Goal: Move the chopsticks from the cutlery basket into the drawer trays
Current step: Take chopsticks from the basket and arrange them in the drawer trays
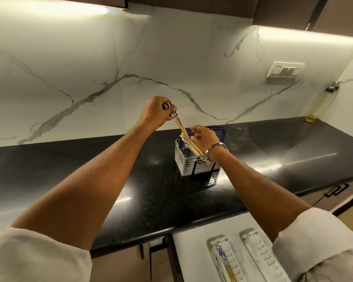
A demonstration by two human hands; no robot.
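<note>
1. The cutlery basket [194,162], grey mesh with a blue handle [220,131], stands upright on the black desk [130,180], near the marble backsplash [90,68].
2. The left hand [154,111] is raised above and to the left of the basket, its grip closed in a fist around the patterned top ends of a bundle of chopsticks [180,127].
3. That bundle's long axis runs diagonally: decorated ends up and to the left inside the fist, plain bamboo tips pointing down and to the right into the basket.
4. The right hand [204,137], with a metal bangle [216,148] on its wrist, is at the basket's top under the handle; its fingers curl by the chopsticks there, but whether they pinch any cannot be told.
5. More chopstick tops [182,137] stand nearly upright in the basket's left compartment, just beside the right hand.
6. Below the desk edge an open drawer [190,251] holds two white trays side by side.
7. The left tray [232,261] carries chopsticks [225,263] lying along its length, patterned ends toward the desk.
8. The right tray [261,253] is partly covered by the right sleeve [314,241].
</note>
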